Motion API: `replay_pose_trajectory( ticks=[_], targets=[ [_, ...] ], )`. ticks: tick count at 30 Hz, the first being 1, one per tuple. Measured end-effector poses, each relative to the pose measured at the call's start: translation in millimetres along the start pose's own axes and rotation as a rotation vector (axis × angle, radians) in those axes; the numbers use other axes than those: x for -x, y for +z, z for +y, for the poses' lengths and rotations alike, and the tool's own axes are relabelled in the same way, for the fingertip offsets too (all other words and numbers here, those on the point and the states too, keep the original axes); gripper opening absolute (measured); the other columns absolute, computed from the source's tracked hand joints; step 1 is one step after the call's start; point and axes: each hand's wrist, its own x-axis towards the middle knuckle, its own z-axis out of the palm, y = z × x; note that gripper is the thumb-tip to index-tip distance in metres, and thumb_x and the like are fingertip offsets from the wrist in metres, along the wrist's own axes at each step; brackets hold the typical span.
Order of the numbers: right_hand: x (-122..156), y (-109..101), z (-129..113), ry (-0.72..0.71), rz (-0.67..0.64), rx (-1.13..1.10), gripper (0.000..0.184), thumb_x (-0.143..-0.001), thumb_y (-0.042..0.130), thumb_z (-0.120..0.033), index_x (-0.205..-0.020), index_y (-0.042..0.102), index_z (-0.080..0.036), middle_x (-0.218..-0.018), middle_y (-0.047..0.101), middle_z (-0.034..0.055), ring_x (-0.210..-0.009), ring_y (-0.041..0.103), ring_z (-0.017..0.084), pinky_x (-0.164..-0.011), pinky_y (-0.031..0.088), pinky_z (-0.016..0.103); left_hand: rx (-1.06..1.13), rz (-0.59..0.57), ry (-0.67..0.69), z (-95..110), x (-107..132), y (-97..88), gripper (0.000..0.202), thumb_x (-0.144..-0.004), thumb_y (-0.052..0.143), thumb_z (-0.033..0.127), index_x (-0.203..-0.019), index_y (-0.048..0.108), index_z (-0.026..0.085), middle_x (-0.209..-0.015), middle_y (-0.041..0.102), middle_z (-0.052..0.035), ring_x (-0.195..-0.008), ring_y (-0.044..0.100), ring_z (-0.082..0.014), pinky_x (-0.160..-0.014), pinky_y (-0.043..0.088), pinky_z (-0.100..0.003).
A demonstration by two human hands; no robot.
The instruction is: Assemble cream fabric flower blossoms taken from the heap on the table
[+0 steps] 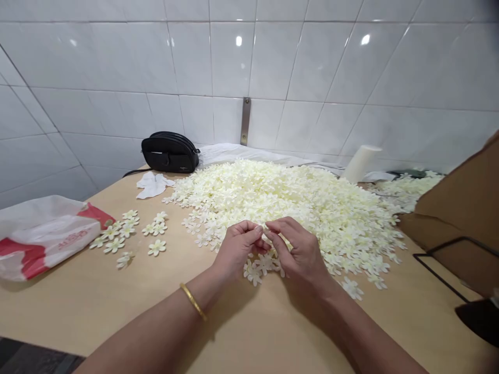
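Left hand: hovers just above the tabletop, thumb and forefinger pressed together on the held flower.
Right hand: meets the left fingertip to fingertip, thumb and forefinger nipped on the same flower from the other side.
Held flower: small and cream, caught between the two sets of fingertips at the middle of the view, mostly hidden by them; cannot tell its exact shape.
Bangle: gold, sits on the left wrist.
Loose flowers: lie on the tabletop right under and between the hands, at the near edge of the heap.
Heap: broad mound of cream flowers, spreads just beyond the hands towards the wall and off to the right.
Sorted flowers: small scattered group, well apart from the hands on the left.
Plastic bag: white with red print, lies at the far left edge, beside the scattered group.
Black pouch: stands against the tiled wall, behind the left end of the heap.
White cloth: crumpled, just in front of the pouch.
White roll: leans at the far right rim of the heap.
Cardboard: brown sheet tilted at the right, touches the heap's edge.
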Motion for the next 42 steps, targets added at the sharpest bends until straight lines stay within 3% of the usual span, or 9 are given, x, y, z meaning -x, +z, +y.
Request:
replay_pose_trajectory(
  ticks=[7,18,23,27,31,37,42],
  targets=[
    [2,4,1,0.040,-0.043,0.038,0.018,-0.080,0.041,-0.013,-0.079,0.058,-0.017,-0.072,0.055,0.0039,-0.065,0.052,0.013,-0.060,0.042,0.023,0.004,-0.122,-0.006,-1,-2,-4.9,0.015,-0.066,0.061,0.025,-0.062,0.056,0.011,-0.058,0.057,-0.0027,-0.056,0.053,-0.0101,-0.062,0.044,-0.026],
    [6,4,6,0.039,-0.098,0.201,0.018,-0.076,0.039,-0.007,-0.076,0.056,-0.014,-0.067,0.050,0.0035,-0.059,0.047,0.012,-0.056,0.038,0.023,-0.203,-0.120,0.157,0,2,-2.4,0.019,-0.072,0.055,0.028,-0.066,0.059,0.010,-0.065,0.058,-0.0033,-0.062,0.054,-0.0111,-0.068,0.044,-0.026],
    [5,6,8,0.050,-0.059,0.224,0.016,-0.076,0.038,-0.008,-0.072,0.053,-0.014,-0.065,0.048,0.0034,-0.058,0.045,0.013,-0.054,0.036,0.024,-0.137,-0.134,0.093,-2,1,-1.3,0.018,-0.070,0.057,0.029,-0.067,0.059,0.011,-0.064,0.058,-0.0029,-0.064,0.055,-0.0125,-0.068,0.044,-0.028],
    [4,6,6,0.110,-0.053,0.138,0.016,-0.079,0.038,-0.011,-0.072,0.052,-0.015,-0.066,0.050,0.0028,-0.060,0.046,0.012,-0.055,0.036,0.023,-0.067,-0.075,0.029,-3,-1,-1.2,0.017,-0.066,0.061,0.028,-0.063,0.058,0.011,-0.059,0.057,-0.0022,-0.059,0.054,-0.0115,-0.063,0.044,-0.026],
    [2,5,3,0.110,-0.093,0.040,0.015,-0.079,0.041,-0.013,-0.077,0.056,-0.016,-0.070,0.054,0.0028,-0.065,0.049,0.012,-0.059,0.038,0.023,-0.078,-0.036,0.049,0,-1,-3.0,0.016,-0.065,0.062,0.026,-0.062,0.059,0.011,-0.060,0.058,-0.0024,-0.059,0.053,-0.0105,-0.064,0.043,-0.026],
    [3,3,5,0.086,-0.065,0.102,0.017,-0.078,0.040,-0.010,-0.075,0.056,-0.015,-0.068,0.053,0.0029,-0.061,0.048,0.012,-0.057,0.038,0.023,-0.025,-0.126,0.027,3,0,-2.3,0.021,-0.070,0.057,0.030,-0.065,0.060,0.010,-0.066,0.058,-0.0043,-0.066,0.055,-0.0121,-0.068,0.043,-0.027],
    [6,7,10,0.074,-0.048,0.179,0.017,-0.075,0.038,-0.007,-0.073,0.053,-0.015,-0.066,0.050,0.0029,-0.059,0.046,0.012,-0.054,0.036,0.023,-0.026,-0.118,-0.034,2,2,-0.6,0.015,-0.061,0.067,0.023,-0.067,0.061,0.010,-0.067,0.060,-0.0048,-0.068,0.057,-0.0126,-0.067,0.042,-0.025]
  ],
)
